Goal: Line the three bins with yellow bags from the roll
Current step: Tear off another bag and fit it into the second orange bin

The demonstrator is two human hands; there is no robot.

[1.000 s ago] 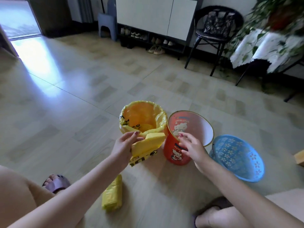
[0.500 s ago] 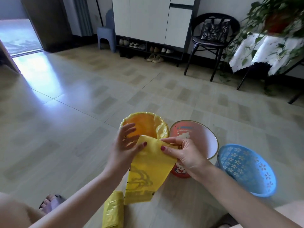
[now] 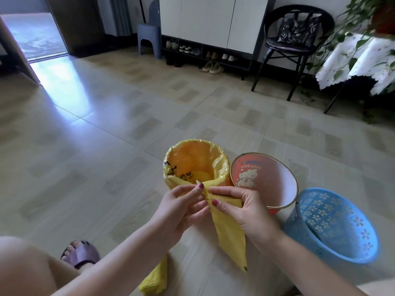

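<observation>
Three bins stand in a row on the floor. The left bin is lined with a yellow bag. The red cartoon bin in the middle and the blue lattice bin on the right have no liner. A flat yellow bag hangs in front of the left and red bins. My left hand and my right hand both pinch its top edge, fingertips close together. The yellow roll of bags lies on the floor under my left forearm.
My foot in a purple slipper rests at the lower left, beside my knee. A shoe cabinet, a black chair, a grey stool and a cloth-covered plant table line the far wall.
The bag went from folded in my left hand to hanging unfolded. My right hand left the red bin's rim and joined the left at the bag's top edge, now pinched narrower.
</observation>
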